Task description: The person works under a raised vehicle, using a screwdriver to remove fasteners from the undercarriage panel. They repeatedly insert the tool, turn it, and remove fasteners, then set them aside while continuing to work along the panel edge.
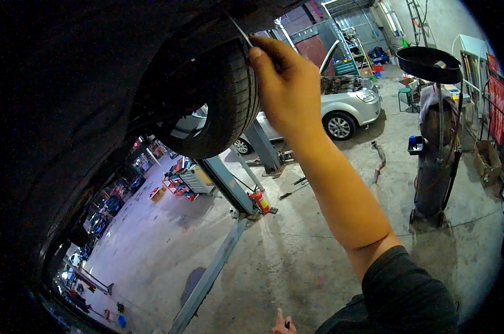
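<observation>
My right hand (291, 83) is raised beside the tyre (242, 92) of a car overhead. Its thumb and index finger pinch a thin metal rod (239, 29), which slants up and left into the dark wheel arch (168, 53). What the rod's far end touches is lost in shadow. Low in the picture, only part of my left hand (282, 324) shows. One finger points up, and the others seem to curl round a small dark thing (287, 324) too little to name.
A grey lift post (227, 183) stands below the wheel, with a lift arm (210, 278) running toward me. Beside the post is a red fire extinguisher (261, 201). Behind my forearm stands a silver car (349, 106), its bonnet up. A round black oil drainer (430, 64) is at right.
</observation>
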Tool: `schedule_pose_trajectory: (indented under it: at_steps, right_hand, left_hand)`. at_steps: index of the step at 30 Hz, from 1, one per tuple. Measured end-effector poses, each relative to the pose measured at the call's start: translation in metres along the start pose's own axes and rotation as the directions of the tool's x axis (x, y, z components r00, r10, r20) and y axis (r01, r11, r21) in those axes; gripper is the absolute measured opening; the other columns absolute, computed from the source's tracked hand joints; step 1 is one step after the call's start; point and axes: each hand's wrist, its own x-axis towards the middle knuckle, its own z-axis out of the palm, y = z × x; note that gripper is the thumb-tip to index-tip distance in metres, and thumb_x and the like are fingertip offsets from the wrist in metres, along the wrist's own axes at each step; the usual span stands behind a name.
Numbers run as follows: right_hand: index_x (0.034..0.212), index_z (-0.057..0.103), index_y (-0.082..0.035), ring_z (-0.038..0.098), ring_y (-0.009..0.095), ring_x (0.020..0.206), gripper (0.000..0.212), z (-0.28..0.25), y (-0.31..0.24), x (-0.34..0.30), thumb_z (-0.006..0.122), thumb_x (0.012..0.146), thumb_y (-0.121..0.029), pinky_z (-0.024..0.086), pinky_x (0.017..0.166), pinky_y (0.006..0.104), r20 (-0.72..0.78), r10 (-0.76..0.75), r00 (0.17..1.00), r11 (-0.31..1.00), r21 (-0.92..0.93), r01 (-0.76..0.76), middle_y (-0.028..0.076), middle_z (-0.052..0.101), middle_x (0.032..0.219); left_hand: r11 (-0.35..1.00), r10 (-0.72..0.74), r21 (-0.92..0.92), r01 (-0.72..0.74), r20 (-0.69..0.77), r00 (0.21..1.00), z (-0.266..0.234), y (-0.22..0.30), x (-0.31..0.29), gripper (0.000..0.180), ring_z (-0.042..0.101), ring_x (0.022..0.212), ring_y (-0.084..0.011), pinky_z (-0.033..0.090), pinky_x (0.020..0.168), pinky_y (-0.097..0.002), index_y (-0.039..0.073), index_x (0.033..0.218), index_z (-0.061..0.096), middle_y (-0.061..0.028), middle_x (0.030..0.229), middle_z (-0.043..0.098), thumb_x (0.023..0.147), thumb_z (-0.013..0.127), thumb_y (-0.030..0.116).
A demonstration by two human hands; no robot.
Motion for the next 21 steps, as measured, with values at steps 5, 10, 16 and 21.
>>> schedule_pose_trajectory:
  at_steps: [5, 10, 16, 21]
  right_hand:
    - [0.117, 0.063, -0.001, 0.069, 0.037, 0.080, 0.030, 0.002, 0.005, -0.007, 0.064, 0.093, -0.018, 0.056, 0.066, 0.0415, 0.044, 0.135, 0.990, 0.966, 0.218, -0.141, 0.020, 0.069, 0.105]
    - [0.116, 0.063, 0.001, 0.066, 0.021, 0.071, 0.030, -0.008, -0.009, -0.002, 0.063, 0.097, -0.023, 0.053, 0.061, 0.0395, 0.075, -0.248, 0.966, 0.796, -0.552, 0.248, 0.010, 0.068, 0.088]
    - [0.111, 0.063, 0.002, 0.067, 0.028, 0.068, 0.029, 0.004, 0.011, -0.003, 0.064, 0.094, -0.022, 0.053, 0.061, 0.0445, 0.045, 0.035, 0.998, 0.999, -0.036, -0.033, 0.016, 0.068, 0.085]
    - [0.107, 0.065, 0.001, 0.068, 0.043, 0.078, 0.028, -0.001, -0.018, -0.001, 0.060, 0.096, -0.025, 0.053, 0.069, 0.0466, 0.065, -0.036, 0.997, 0.937, -0.345, 0.056, 0.024, 0.069, 0.087]
  left_hand:
    - [0.996, -0.094, 0.001, 0.094, 0.105, 0.990, -0.015, 0.013, 0.005, 0.032, 0.038, 0.050, -0.0213, 0.036, 0.048, -0.0358, -0.002, 0.125, 0.061, -0.0104, 0.065, 0.050, 0.097, 0.057, 0.012]
    - [0.929, -0.303, -0.125, 0.348, 0.280, 0.911, -0.040, 0.049, 0.027, 0.061, 0.045, 0.053, -0.0149, 0.039, 0.052, -0.0336, -0.005, 0.147, 0.042, -0.0058, 0.059, 0.047, 0.089, 0.060, 0.005]
    - [0.990, -0.135, -0.005, 0.138, 0.164, 0.977, -0.027, 0.037, 0.021, 0.054, 0.059, 0.060, -0.0222, 0.049, 0.063, -0.0378, -0.006, 0.143, 0.047, -0.0125, 0.067, 0.062, 0.093, 0.059, 0.012]
    - [0.975, -0.206, -0.039, 0.219, 0.220, 0.954, -0.027, 0.038, 0.017, 0.053, 0.062, 0.064, -0.0250, 0.051, 0.067, -0.0392, -0.007, 0.143, 0.047, -0.0152, 0.073, 0.065, 0.094, 0.058, 0.012]
